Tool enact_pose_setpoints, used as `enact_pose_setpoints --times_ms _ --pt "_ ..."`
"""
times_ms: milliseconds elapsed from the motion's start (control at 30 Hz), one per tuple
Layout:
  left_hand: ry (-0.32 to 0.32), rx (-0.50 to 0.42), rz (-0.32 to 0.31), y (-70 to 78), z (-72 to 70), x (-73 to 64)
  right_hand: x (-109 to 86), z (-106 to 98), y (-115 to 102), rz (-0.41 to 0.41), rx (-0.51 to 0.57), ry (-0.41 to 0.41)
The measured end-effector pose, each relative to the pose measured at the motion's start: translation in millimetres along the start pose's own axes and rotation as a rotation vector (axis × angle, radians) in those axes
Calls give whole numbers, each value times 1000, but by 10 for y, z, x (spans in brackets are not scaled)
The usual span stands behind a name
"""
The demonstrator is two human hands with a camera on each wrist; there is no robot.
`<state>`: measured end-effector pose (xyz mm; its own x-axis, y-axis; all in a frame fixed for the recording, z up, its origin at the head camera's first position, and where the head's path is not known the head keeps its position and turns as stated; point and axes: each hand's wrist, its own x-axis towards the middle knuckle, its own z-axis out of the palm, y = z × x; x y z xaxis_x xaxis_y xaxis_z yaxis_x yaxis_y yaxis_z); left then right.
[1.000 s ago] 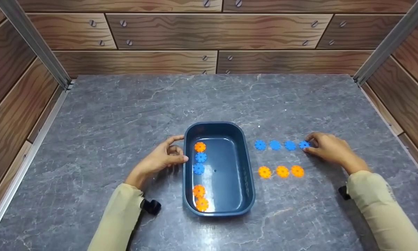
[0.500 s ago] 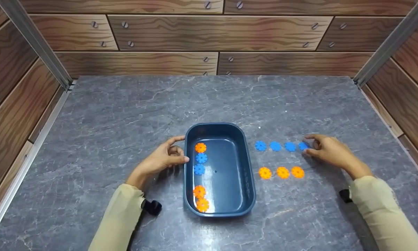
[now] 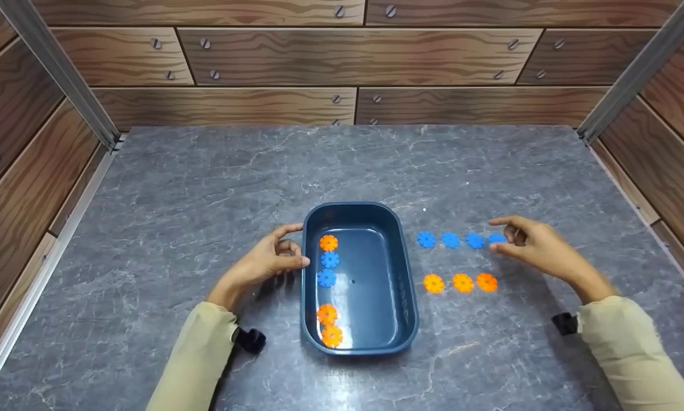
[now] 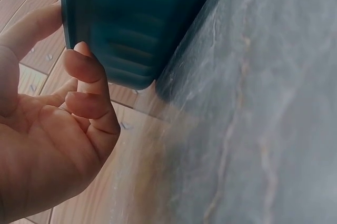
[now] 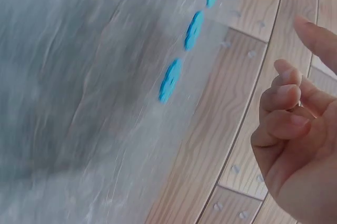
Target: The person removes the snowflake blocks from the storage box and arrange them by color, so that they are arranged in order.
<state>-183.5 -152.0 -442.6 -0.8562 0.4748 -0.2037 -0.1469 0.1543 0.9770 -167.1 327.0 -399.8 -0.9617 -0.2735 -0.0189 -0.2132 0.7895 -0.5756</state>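
Note:
A dark blue plastic tub [image 3: 406, 274] stands in the middle of the table. Its left rim is held by my left hand [image 3: 265, 255], thumb tip over the edge and the other fingers along the outer wall [image 4: 121, 29]. Inside, along the left, lie notched plastic discs: two blue discs [image 3: 329, 260] and three orange discs [image 3: 327, 314]. Right of the tub, several more blue discs [image 3: 450, 240] form a row. My right hand [image 3: 539, 245] hovers at the row's right end, thumb and index finger spread apart, holding nothing. Its fingertips partly overlap the last blue disc [image 3: 496, 240].
Below the blue row lies a second row of three orange discs [image 3: 462, 283]. Wood-patterned panels [image 3: 342, 57] enclose the grey marbled table [image 3: 233, 165] at the back and both sides.
My right hand has let go of the last blue disc, leaving it at the row's end, and its thumb and index finger have spread and lifted. The left hand stays on the tub.

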Motion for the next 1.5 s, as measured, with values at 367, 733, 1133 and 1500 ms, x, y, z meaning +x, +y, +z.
enact_pose_setpoints --times_ms 367,733,1133,1500 --pt "-2 11 3 -3 -6 25 29 196 -312 -206 64 132" --pt "8 18 4 -13 -10 24 73 425 -728 -366 228 93" --pt "17 0 8 2 -1 10 137 773 -1111 -425 324 -142" --pt "30 7 -24 -10 -2 15 246 1075 -1438 -425 336 -332"
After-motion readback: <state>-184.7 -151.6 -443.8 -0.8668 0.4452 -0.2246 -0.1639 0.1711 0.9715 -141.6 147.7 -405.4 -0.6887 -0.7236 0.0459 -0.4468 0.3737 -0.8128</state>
